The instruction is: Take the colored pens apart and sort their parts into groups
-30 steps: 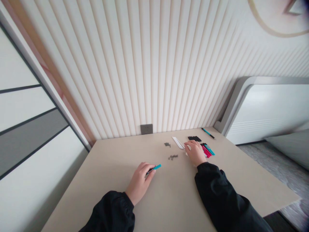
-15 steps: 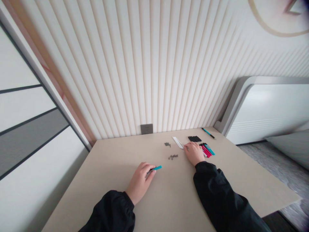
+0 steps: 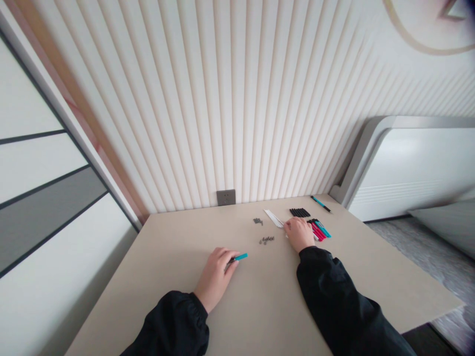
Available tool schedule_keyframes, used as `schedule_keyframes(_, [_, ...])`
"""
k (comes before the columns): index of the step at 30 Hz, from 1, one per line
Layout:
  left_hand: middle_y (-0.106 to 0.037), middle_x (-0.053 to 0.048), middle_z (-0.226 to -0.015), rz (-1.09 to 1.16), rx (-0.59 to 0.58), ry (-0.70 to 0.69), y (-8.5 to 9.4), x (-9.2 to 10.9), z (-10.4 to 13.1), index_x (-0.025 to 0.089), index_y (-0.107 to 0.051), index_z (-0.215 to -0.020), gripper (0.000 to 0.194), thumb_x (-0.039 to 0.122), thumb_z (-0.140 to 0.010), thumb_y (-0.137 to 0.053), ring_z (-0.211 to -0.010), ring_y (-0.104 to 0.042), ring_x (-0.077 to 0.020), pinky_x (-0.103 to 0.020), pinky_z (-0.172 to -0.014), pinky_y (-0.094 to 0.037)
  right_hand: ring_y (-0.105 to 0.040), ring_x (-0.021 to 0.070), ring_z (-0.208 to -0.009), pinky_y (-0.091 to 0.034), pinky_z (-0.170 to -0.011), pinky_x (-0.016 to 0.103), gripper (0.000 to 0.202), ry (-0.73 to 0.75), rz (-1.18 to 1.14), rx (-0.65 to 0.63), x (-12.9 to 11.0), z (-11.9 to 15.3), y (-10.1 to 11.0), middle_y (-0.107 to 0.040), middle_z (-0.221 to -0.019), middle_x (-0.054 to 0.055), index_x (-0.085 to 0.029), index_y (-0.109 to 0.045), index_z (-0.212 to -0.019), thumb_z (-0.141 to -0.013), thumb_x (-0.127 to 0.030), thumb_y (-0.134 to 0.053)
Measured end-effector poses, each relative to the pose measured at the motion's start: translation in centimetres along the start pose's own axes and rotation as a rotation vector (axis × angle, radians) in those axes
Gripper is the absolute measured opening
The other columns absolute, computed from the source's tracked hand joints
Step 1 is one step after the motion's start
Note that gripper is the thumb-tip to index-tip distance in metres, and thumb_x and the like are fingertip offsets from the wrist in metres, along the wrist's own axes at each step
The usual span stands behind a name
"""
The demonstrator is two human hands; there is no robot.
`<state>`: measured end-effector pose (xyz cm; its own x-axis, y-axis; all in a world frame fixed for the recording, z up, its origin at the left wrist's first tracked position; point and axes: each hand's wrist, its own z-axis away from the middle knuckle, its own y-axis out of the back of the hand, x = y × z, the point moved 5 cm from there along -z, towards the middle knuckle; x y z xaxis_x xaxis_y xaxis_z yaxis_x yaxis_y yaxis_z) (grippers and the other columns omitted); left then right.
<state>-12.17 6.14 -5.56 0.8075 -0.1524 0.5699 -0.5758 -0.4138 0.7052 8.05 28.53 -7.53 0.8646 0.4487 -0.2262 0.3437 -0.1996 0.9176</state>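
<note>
My left hand (image 3: 217,274) is closed around a teal pen part (image 3: 241,256), whose blue end sticks out past the fingertips to the right; the rest is covered by the fingers. Over on the right, my right hand (image 3: 299,233) has its fingers pinched at the near end of a bundle of thin white pen refills (image 3: 272,217). Its fingertips seem to grip a refill, though the hand hides most of that spot. Red and teal pen barrels (image 3: 319,229) lie just right of this hand, partly covered by it.
Beyond the right hand is a row of black pen parts (image 3: 300,212). A teal and black pen (image 3: 321,204) lies near the table's back right corner. Small grey pieces (image 3: 257,221) and dark metallic pen tips (image 3: 266,240) sit mid-table (image 3: 178,237). A socket (image 3: 226,197) is on the wall.
Both hands have hardly moved. The right hand has shifted very slightly at the refills, and the left still holds the teal pen part.
</note>
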Motion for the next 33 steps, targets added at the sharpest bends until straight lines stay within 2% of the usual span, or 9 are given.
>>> schedule_keyframes(6, [-0.065,-0.004,-0.089,-0.017,0.017,0.006,0.1,0.1,-0.2,0.021,-0.062,-0.093,0.009,0.020,-0.087,-0.056,-0.086,-0.058,-0.0200,-0.036,-0.080,-0.049,-0.054,0.0251,-0.095,-0.034,-0.076,0.034,0.026,0.024,-0.009,-0.008,0.1,0.0,0.0,-0.066,-0.093,0.010,-0.018,-0.070,-0.079,-0.089,-0.030,-0.048])
schedule_keyframes(15, [-0.063,-0.004,-0.092,-0.069,-0.020,-0.033,0.1,0.3,-0.6,0.022,-0.063,-0.095,0.012,0.021,-0.090,-0.053,-0.090,-0.057,-0.0209,-0.038,-0.082,-0.047,-0.055,0.0248,-0.091,-0.034,-0.076,0.034,0.027,-0.001,0.009,0.012,0.1,-0.3,-0.2,-0.066,-0.088,0.011,-0.017,-0.067,-0.073,-0.089,-0.025,-0.046])
schedule_keyframes(24, [-0.061,-0.004,-0.093,-0.235,-0.023,-0.058,0.8,-0.8,-1.2,0.024,-0.065,-0.094,0.013,0.021,-0.089,-0.053,-0.090,-0.056,-0.0215,-0.038,-0.081,-0.046,-0.057,0.0238,-0.082,-0.035,-0.072,0.033,0.028,-0.065,-0.043,0.074,0.9,-0.4,0.8,-0.067,-0.079,0.011,-0.017,-0.064,-0.073,-0.090,-0.023,-0.042])
schedule_keyframes(28, [-0.061,-0.004,-0.091,-0.273,-0.013,-0.037,1.1,-1.7,-1.3,0.023,-0.066,-0.091,0.013,0.022,-0.088,-0.053,-0.089,-0.055,-0.0212,-0.037,-0.080,-0.045,-0.058,0.0212,-0.081,-0.039,-0.074,0.030,0.027,0.027,-0.116,0.088,0.1,-0.3,1.3,-0.067,-0.081,0.008,-0.017,-0.063,-0.083,-0.092,-0.026,-0.040])
schedule_keyframes(33, [-0.061,-0.004,-0.092,-0.294,-0.018,0.003,0.9,-2.4,-1.1,0.022,-0.066,-0.093,0.014,0.020,-0.088,-0.053,-0.090,-0.055,-0.0212,-0.038,-0.082,-0.045,-0.057,0.0211,-0.083,-0.044,-0.077,0.033,0.024,0.362,-0.418,0.150,-3.5,1.4,2.8,-0.065,-0.084,0.007,-0.019,-0.061,-0.087,-0.095,-0.029,-0.040])
